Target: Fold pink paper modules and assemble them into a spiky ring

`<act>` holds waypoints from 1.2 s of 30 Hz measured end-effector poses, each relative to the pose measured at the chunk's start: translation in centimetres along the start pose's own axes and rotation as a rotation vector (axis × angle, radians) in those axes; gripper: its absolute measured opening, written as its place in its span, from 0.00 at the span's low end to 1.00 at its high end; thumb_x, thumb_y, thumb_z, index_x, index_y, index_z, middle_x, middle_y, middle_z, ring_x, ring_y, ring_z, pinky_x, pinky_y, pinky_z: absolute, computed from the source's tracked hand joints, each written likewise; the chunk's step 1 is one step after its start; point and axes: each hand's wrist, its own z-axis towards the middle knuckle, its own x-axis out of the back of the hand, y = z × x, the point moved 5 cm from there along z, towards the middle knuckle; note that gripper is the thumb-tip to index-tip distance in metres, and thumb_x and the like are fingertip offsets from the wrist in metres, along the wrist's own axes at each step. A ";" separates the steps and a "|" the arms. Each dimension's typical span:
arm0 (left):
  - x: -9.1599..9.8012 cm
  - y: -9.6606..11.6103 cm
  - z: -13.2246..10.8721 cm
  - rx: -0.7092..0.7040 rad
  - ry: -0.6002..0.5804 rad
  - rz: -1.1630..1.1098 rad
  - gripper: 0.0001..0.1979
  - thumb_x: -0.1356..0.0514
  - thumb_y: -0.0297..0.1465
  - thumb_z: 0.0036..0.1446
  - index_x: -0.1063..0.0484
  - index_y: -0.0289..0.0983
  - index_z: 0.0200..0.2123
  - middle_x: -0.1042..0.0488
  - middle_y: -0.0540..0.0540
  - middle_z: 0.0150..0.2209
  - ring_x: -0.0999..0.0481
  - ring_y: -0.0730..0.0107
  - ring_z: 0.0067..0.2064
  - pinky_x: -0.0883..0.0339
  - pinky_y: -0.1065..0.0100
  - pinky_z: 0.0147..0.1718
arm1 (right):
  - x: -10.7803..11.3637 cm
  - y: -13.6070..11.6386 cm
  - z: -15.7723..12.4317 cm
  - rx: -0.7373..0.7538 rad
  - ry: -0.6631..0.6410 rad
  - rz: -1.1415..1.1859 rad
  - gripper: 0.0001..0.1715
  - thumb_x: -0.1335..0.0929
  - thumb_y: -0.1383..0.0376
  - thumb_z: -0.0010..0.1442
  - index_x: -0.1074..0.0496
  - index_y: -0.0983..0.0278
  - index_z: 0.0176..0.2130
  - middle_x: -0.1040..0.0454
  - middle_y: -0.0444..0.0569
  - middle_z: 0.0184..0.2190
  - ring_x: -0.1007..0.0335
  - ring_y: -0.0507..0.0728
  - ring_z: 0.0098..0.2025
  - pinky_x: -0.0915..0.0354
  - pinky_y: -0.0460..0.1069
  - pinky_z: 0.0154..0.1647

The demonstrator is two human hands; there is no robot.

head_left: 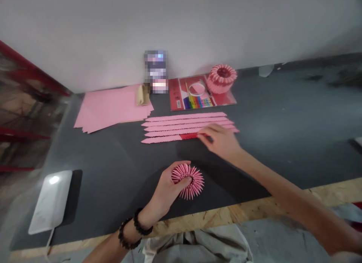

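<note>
My left hand [168, 187] is closed around a pink ring of folded paper pieces [195, 184], its thumb lying over the centre hole. The pieces point outward like spikes. Farther back, several long rows of nested pink folded paper pieces [169, 123] lie side by side. The nearest row has a red section [189, 136]. My right hand [219, 140] is at the right end of this red section, thumb and forefinger pinched together on a folded paper piece mostly hidden by the fingers.
Pink paper sheets [110, 108] lie at the back left with a tan block-like object [142, 95] on them. A blurred upright object [156, 71] leans by the wall. A pink paper cylinder [222, 80] stands on a red packet [177, 95]. A white lit device [51, 202] with a cable sits front left.
</note>
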 end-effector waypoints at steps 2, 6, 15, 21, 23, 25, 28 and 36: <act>-0.1 0.0 0.0 0.005 -0.005 0.016 0.20 0.32 0.30 0.54 0.22 0.38 0.52 0.18 0.45 0.46 0.21 0.60 0.46 0.31 0.62 0.50 | 2.1 4.0 -2.4 -0.065 0.010 -0.124 0.11 0.34 0.63 0.72 0.22 0.60 0.42 0.19 0.51 0.41 0.24 0.61 0.45 0.30 0.55 0.48; -0.3 0.2 0.1 0.013 -0.021 0.048 0.20 0.32 0.32 0.55 0.22 0.39 0.52 0.18 0.44 0.47 0.20 0.58 0.46 0.30 0.61 0.50 | 3.3 7.7 -6.0 -0.031 -0.087 -0.194 0.14 0.33 0.63 0.71 0.23 0.61 0.53 0.20 0.55 0.49 0.25 0.65 0.49 0.30 0.59 0.53; -0.1 0.5 0.2 0.000 0.003 0.119 0.20 0.32 0.35 0.56 0.21 0.39 0.52 0.18 0.44 0.49 0.20 0.56 0.49 0.31 0.61 0.52 | 1.7 4.1 -6.0 -0.050 -0.209 -0.018 0.09 0.30 0.64 0.67 0.28 0.62 0.47 0.23 0.54 0.48 0.27 0.64 0.49 0.32 0.58 0.52; -0.1 0.5 0.1 0.019 -0.004 0.090 0.21 0.31 0.35 0.55 0.22 0.39 0.52 0.18 0.44 0.47 0.21 0.59 0.46 0.31 0.64 0.49 | 1.6 2.4 -6.4 -0.015 -0.201 -0.182 0.05 0.36 0.70 0.71 0.32 0.63 0.46 0.22 0.54 0.39 0.25 0.62 0.42 0.34 0.55 0.43; -0.1 0.5 0.1 0.020 -0.007 0.076 0.21 0.31 0.35 0.55 0.22 0.39 0.52 0.18 0.44 0.48 0.21 0.59 0.47 0.31 0.64 0.50 | 1.3 2.4 -6.7 0.009 -0.222 -0.158 0.08 0.39 0.70 0.72 0.33 0.64 0.49 0.22 0.54 0.39 0.24 0.63 0.42 0.32 0.54 0.41; -0.1 0.5 0.1 0.024 -0.006 0.065 0.21 0.30 0.35 0.55 0.22 0.38 0.52 0.19 0.44 0.48 0.21 0.59 0.47 0.31 0.63 0.51 | 1.2 2.7 -6.8 0.011 -0.218 -0.096 0.09 0.39 0.68 0.73 0.33 0.64 0.51 0.22 0.55 0.42 0.23 0.64 0.44 0.29 0.56 0.42; -0.1 0.5 0.1 0.026 -0.003 0.056 0.21 0.30 0.35 0.55 0.22 0.38 0.52 0.19 0.43 0.48 0.21 0.57 0.48 0.32 0.62 0.52 | 1.5 3.6 -6.9 -0.034 -0.199 0.030 0.12 0.37 0.65 0.71 0.34 0.62 0.53 0.22 0.56 0.46 0.22 0.64 0.46 0.26 0.58 0.45; -0.1 0.3 0.1 0.034 -0.021 0.057 0.20 0.31 0.35 0.56 0.22 0.38 0.52 0.19 0.43 0.49 0.22 0.59 0.48 0.32 0.62 0.51 | 1.7 3.5 -7.2 0.021 -0.305 0.004 0.12 0.39 0.71 0.69 0.31 0.63 0.49 0.23 0.56 0.43 0.23 0.64 0.45 0.27 0.56 0.43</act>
